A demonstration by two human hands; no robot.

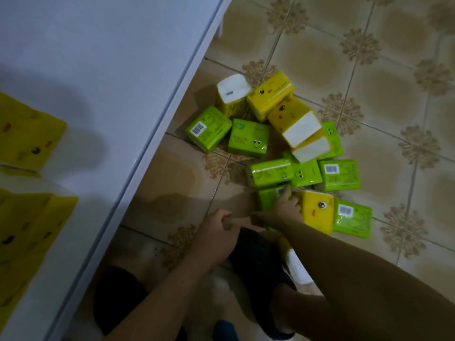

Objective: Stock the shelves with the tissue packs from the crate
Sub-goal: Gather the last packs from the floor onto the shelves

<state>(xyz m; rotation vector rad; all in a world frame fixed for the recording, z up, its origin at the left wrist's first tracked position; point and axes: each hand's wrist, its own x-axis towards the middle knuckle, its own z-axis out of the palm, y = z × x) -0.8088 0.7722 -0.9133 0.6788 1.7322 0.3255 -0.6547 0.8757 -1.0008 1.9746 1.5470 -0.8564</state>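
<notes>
Several green and yellow tissue packs lie scattered on the tiled floor (369,70). My right hand (283,207) rests on a green pack (268,196) at the near edge of the pile, fingers spread over it, beside a yellow pack with a face (317,210). My left hand (216,232) hovers just left of it, fingers curled, holding nothing. Yellow packs (27,139) sit on the white shelf (110,82) at the far left. No crate is in view.
The white shelf's edge runs diagonally from upper middle to lower left. My knees and dark shorts (258,254) are below the hands. Another pack's white end (298,269) peeks out under my right forearm. Open tiled floor lies to the right.
</notes>
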